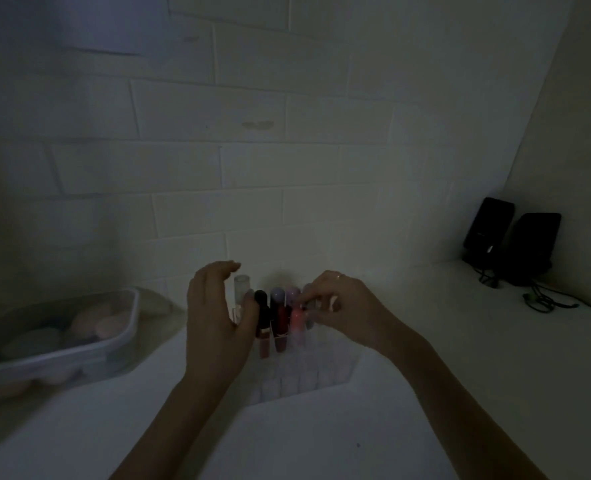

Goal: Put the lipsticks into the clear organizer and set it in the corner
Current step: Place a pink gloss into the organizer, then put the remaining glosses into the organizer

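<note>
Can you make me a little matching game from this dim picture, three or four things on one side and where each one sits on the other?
Things:
1. clear organizer
2. plastic tub
3. black speakers
4. left hand

Places:
A. far right, in the corner of the counter
B. far left of the counter
C. middle of the counter, between the two hands
D. against the organizer's left side, by the black-capped tube

Pairs: 1-C, 2-B, 3-A, 4-D
</note>
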Tool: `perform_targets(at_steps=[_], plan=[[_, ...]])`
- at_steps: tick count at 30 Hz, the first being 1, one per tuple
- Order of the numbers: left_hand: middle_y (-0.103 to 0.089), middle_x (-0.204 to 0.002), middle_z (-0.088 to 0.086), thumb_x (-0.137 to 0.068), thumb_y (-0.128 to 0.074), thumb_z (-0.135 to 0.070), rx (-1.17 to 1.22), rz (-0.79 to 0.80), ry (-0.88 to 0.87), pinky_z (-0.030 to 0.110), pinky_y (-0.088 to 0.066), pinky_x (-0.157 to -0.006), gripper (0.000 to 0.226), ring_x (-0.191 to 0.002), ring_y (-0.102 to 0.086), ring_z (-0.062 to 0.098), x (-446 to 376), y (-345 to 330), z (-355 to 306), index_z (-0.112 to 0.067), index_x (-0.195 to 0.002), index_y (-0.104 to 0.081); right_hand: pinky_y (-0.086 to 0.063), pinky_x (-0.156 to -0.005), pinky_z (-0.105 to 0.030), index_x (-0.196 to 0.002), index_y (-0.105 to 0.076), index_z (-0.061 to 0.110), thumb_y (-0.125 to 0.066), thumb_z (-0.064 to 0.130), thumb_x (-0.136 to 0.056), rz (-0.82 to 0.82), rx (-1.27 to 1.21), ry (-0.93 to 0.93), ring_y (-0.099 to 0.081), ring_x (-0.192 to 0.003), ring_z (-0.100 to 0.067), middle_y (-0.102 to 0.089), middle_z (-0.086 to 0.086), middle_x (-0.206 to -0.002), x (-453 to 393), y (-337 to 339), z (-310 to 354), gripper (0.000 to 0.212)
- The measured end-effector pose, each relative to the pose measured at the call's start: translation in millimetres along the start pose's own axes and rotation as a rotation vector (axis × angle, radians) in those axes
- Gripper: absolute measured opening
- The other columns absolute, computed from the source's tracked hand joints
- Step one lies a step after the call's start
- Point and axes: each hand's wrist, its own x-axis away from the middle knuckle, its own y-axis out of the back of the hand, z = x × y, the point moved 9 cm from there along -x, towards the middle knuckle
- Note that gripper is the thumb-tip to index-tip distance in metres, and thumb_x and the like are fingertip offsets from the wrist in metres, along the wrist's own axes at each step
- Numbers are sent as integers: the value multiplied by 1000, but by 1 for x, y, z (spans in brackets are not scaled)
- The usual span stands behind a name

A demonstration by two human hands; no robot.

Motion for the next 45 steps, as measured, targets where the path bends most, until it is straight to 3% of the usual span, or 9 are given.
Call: perform_targets(at_steps=[6, 15, 22, 26, 29, 32, 35, 39, 45], plan=[[-58, -104, -4, -83, -48, -36, 320, 204, 362, 4, -40, -73, 44, -93, -58, 0, 10, -30, 31, -22, -124, -42, -39, -64, -1, -98, -72, 13, -64, 4, -83, -276, 201, -184, -54, -65, 1, -64, 4, -83, 9, 76, -49, 20], [-56, -79, -3, -96, -46, -9, 317, 229, 316, 2, -40, -61, 9, -66, -54, -13, 11, -34, 19, -16, -103, -46, -33, -84, -14, -116, -66, 21, -63, 28, -86, 109, 215, -562, -55, -114, -16, -58, -3, -129, 32, 18, -140, 31], [-57, -79, -7, -95, -48, -11, 310, 187, 324, 2, -39, -59, 9, -68, -55, -12, 12, -33, 24, -16, -103, -45, -38, -70, -15, -100, -72, 9, -68, 26, -82, 105, 272, -515, -62, -90, -15, -68, -10, -111, 39, 24, -132, 25], [-57, -81, -7, -95, -50, -11, 296, 166, 318, 3, -40, -60, 11, -69, -55, -11, 11, -30, 27, -20, -95, -44, -41, -54, -10, -81, -71, 18, -72, 45, -75, 23, 152, -510, -57, -64, 2, -69, 5, -81, 38, 32, -125, 28], [-59, -91, -11, -94, -50, -12, 321, 161, 348, 0, -40, -60, 16, -74, -56, -17, 11, -30, 29, -18, -108, -45, -47, -62, -23, -81, -65, 21, -70, 19, -81, 20, -100, -420, -58, -62, -3, -66, 3, -76, 26, 37, -101, 6], [-57, -95, -15, -90, -51, -25, 311, 148, 343, 2, -41, -64, 24, -79, -55, -17, 12, -29, 29, -21, -113, -44, -53, -68, -24, -104, -61, 23, -62, 4, -86, 133, -429, -411, -62, -80, -18, -66, -4, -87, 23, 29, -72, 26], [-53, -112, -9, -86, -48, -30, 175, 112, 235, -3, -29, -84, 43, -97, -47, -10, 11, -21, 21, -13, -125, -44, -58, -78, -30, -122, -58, 24, -62, 7, -85, 257, -666, -389, -67, -101, -27, -65, -17, -111, 27, 16, -48, 42], [-49, -124, 4, -88, -48, -24, -3, 67, -60, 8, -24, -101, 44, -116, -43, 13, 10, -8, -12, -6, -128, -46, -58, -75, -31, -116, -63, 24, -58, 8, -89, 269, -729, -388, -68, -84, -18, -66, -11, -102, 24, 6, -36, 32], [-55, -125, 2, -92, -46, -30, -16, 402, -337, 5, -26, -99, 45, -110, -46, 5, 23, -42, -47, -8, -130, -50, -54, -64, -23, -107, -64, 16, -68, 19, -84, 343, -587, -319, -66, -76, -15, -66, -1, -90, 22, -10, -13, 25]])
